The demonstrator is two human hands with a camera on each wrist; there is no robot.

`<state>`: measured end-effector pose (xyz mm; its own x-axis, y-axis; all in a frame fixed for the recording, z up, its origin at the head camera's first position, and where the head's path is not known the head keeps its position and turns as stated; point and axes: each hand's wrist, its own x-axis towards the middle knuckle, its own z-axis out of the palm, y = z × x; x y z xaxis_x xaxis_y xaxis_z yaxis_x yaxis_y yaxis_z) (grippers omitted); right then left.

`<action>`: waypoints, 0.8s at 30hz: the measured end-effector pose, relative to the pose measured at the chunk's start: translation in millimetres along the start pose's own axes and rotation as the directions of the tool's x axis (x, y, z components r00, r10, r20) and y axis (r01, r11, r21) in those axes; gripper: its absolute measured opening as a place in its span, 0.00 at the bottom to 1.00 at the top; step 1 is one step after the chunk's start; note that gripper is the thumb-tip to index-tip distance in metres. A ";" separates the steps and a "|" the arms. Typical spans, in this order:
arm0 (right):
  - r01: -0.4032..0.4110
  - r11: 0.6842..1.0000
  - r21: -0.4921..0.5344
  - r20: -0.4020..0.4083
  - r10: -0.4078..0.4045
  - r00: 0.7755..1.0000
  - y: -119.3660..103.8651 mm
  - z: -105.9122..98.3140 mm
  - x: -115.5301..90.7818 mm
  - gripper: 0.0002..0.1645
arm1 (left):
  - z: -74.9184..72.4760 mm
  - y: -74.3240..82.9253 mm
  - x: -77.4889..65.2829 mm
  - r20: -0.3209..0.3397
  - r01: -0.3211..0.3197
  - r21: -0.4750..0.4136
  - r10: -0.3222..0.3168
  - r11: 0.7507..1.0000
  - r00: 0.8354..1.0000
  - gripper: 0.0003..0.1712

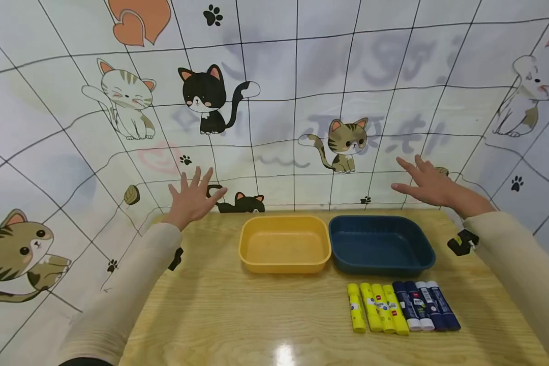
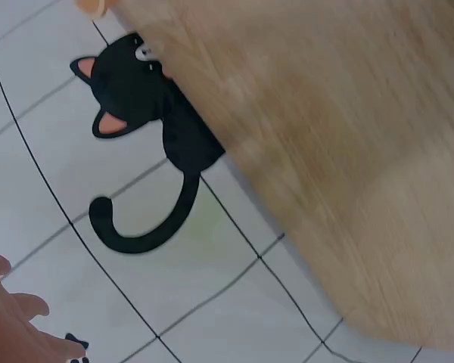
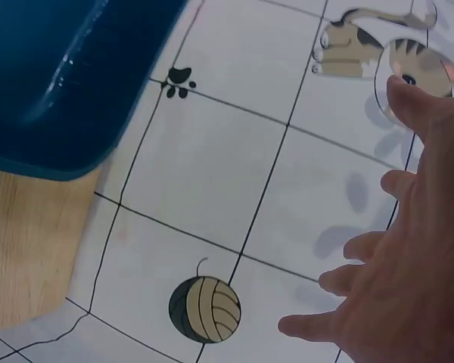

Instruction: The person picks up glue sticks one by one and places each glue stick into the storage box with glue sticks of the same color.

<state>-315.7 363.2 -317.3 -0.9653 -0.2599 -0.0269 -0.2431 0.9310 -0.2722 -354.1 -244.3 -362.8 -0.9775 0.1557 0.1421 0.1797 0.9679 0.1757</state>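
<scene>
My left hand [image 1: 191,199] is raised over the table's far left corner, fingers straight and spread, holding nothing. At the far right my right hand [image 1: 432,184] is held up the same way, its fingers [image 3: 363,249] spread in the right wrist view. Between them, side by side at the table's back edge, stand a yellow tray [image 1: 285,268] and a dark blue tray [image 1: 384,269], nothing inside either. In front of the blue one lies a row of glue sticks: several yellow ones [image 1: 379,307] on the left, several navy ones with white ends [image 1: 423,305] on the right.
The wooden table [image 1: 238,320] has cut far corners. Behind and beside it hangs a white sheet [image 1: 274,122] with black grid lines and printed cats. A dark wrist camera [image 1: 463,242] sits under the right sleeve [image 1: 512,254].
</scene>
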 end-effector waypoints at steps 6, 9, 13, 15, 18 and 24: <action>0.054 0.999 -0.003 -0.014 -0.054 0.998 -10.6 15.9 -14.7 0.54 | 23.1 9.5 -15.5 0.021 -0.033 -0.041 0.034 0.999 0.999 0.55; 0.066 0.997 0.037 -0.016 -0.065 0.998 -15.5 22.5 -22.8 0.54 | 36.7 11.2 -25.0 0.031 -0.041 -0.052 0.043 0.998 0.999 0.54; 0.097 0.986 0.132 -0.030 -0.093 0.995 -18.9 30.0 -37.2 0.54 | 54.0 17.8 -34.8 0.027 -0.082 -0.149 0.087 0.985 0.996 0.52; 0.116 0.976 0.183 -0.031 -0.112 0.993 -20.0 35.2 -44.6 0.54 | 63.7 22.1 -39.7 0.028 -0.095 -0.239 0.104 0.966 0.994 0.51; 0.129 0.968 0.217 -0.034 -0.124 0.992 -23.6 43.2 -53.8 0.54 | 76.7 27.5 -47.0 0.026 -0.092 -0.369 0.109 0.925 0.994 0.50; 0.116 0.957 0.266 -0.024 -0.113 0.993 -38.6 61.3 -70.9 0.54 | 96.9 26.0 -63.6 0.036 -0.066 -0.493 0.097 0.867 0.995 0.47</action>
<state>-232.0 330.0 -363.8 -0.9334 -0.3577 0.0272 -0.3188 0.7925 -0.5199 -298.0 -209.9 -461.7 -0.9589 0.2554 0.1234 0.2752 0.7317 0.6236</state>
